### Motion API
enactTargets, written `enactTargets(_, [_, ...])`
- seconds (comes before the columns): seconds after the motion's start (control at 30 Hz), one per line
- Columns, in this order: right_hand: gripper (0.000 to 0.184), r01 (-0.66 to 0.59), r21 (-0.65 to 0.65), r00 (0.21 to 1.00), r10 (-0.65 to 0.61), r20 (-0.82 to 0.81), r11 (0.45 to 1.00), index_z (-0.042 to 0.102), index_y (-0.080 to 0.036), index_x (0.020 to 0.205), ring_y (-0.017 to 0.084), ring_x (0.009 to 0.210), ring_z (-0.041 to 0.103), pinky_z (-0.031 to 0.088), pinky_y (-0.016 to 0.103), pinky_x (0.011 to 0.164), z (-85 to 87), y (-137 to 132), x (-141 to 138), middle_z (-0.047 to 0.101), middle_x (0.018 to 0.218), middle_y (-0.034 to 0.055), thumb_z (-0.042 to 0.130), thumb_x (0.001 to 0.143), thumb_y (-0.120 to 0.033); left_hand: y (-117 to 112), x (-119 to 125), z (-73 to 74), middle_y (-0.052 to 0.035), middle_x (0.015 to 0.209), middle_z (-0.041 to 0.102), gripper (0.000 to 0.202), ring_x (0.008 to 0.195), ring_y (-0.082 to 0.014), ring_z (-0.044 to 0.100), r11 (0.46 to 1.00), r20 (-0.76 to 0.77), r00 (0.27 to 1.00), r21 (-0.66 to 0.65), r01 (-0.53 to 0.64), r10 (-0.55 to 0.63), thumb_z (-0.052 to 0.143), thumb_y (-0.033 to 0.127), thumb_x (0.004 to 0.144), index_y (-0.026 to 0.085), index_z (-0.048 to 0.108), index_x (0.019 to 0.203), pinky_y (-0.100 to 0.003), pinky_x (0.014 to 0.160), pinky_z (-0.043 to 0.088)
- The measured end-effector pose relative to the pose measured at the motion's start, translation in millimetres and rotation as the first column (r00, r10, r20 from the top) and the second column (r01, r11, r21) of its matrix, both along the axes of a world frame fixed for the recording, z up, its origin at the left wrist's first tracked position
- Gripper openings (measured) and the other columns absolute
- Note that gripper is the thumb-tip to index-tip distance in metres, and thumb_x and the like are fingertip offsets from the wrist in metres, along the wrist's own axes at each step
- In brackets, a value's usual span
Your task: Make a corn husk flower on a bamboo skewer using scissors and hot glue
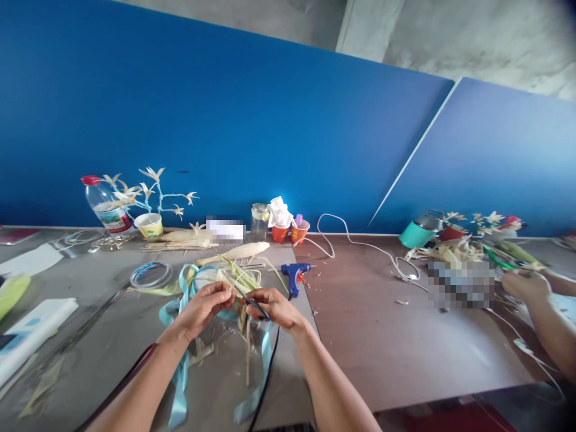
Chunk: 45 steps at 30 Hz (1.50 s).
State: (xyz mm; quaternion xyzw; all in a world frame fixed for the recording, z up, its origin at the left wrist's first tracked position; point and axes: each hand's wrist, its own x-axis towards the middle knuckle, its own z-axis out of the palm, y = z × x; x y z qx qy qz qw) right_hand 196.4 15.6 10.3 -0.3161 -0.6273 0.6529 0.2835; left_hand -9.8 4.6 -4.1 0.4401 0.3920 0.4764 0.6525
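Husk [240, 282]: pale green-yellow strips, held between both hands just above the desk, near its front edge and over the ribbon.
Left hand [204, 306]: fingers curled, gripping the near end of the husk.
Right hand [276, 307]: clenched around black scissors [257, 307], blades pointing left toward the husk; I cannot tell whether they touch it.
Ribbon [180, 372]: light blue, looped under the hands and trailing toward the front edge.
Stick [247, 354]: thin and pale, lying below the hands.
Desk [112, 336]: grey on the left, with a brown board on the right.
Glue gun [294, 275]: blue, just beyond the right hand.
Back row: bottle [105, 207] with a red cap, yellow cup [150, 225] holding a twig of husk flowers, jar [260, 221], orange cups [290, 231].
Cable [360, 243]: white, winding across the brown board.
Co-worker's hand [526, 285]: far right, at a heap of husks [450, 252], near a teal mug [416, 233].
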Motion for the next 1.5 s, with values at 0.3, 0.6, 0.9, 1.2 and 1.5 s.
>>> enactTargets(0.3, [0.050, -0.019, 0.034, 1.000, 0.019, 0.025, 0.999, 0.070, -0.010, 0.089, 0.007, 0.060, 0.038, 0.029, 0.021, 0.055, 2.9, -1, 0, 0.047, 0.065, -0.0016, 0.069, 0.066, -0.055, 1, -1, -0.8, -0.0009, 0.069, 0.058, 0.019, 0.062, -0.0102, 0.048, 1.000, -0.002, 1.000, -0.021, -0.015, 0.015, 0.073, 0.029, 0.068, 0.015, 0.060, 0.065, -0.022, 0.062, 0.039])
enactTargets(0.6, [0.042, 0.099, 0.018, 0.995, -0.098, -0.016, 0.995, 0.064, -0.012, 0.091, 0.008, 0.058, 0.042, 0.031, 0.022, 0.055, -7.0, 2, -4, 0.050, 0.065, -0.0016, 0.065, 0.070, -0.048, 0, 1, 0.6, 0.0009, 0.064, 0.054, 0.022, 0.061, -0.0105, 0.046, 0.999, -0.011, 0.999, -0.014, -0.036, 0.036, 0.072, 0.030, 0.068, 0.015, 0.057, 0.063, -0.022, 0.061, 0.037])
enactTargets(0.9, [0.043, 0.197, 0.718, 0.757, -0.569, 0.320, 0.667, 0.053, -0.017, 0.113, 0.016, 0.071, 0.059, 0.039, 0.024, 0.068, -11.5, -4, -10, 0.065, 0.079, 0.0021, 0.060, 0.072, -0.026, -8, 3, 13.8, 0.0001, 0.065, 0.049, 0.026, 0.063, -0.0122, 0.042, 0.980, 0.049, 0.998, 0.193, -0.036, 0.026, 0.068, 0.035, 0.075, 0.017, 0.053, 0.062, -0.026, 0.063, 0.036])
enactTargets(1.2, [0.028, -0.250, 0.710, 0.588, -0.479, 0.651, 0.658, 0.057, -0.017, 0.095, 0.023, 0.078, 0.064, 0.040, 0.035, 0.077, -8.3, -19, -24, 0.068, 0.090, 0.0077, 0.057, 0.075, -0.036, -9, 0, 13.5, -0.0005, 0.066, 0.052, 0.019, 0.067, -0.0138, 0.047, 0.976, 0.170, 0.985, 0.211, -0.053, 0.017, 0.070, 0.033, 0.074, 0.019, 0.059, 0.067, -0.032, 0.074, 0.040])
enactTargets(1.5, [0.049, -0.327, 0.679, 0.639, -0.375, 0.671, 0.658, 0.053, -0.016, 0.120, 0.027, 0.088, 0.064, 0.044, 0.038, 0.078, 3.9, -30, -26, 0.067, 0.098, 0.0128, 0.056, 0.077, -0.039, -6, 7, 5.0, -0.0011, 0.070, 0.053, 0.023, 0.068, -0.0133, 0.046, 0.980, -0.022, 1.000, 0.201, 0.005, 0.000, 0.062, 0.034, 0.082, 0.018, 0.056, 0.066, -0.027, 0.069, 0.038])
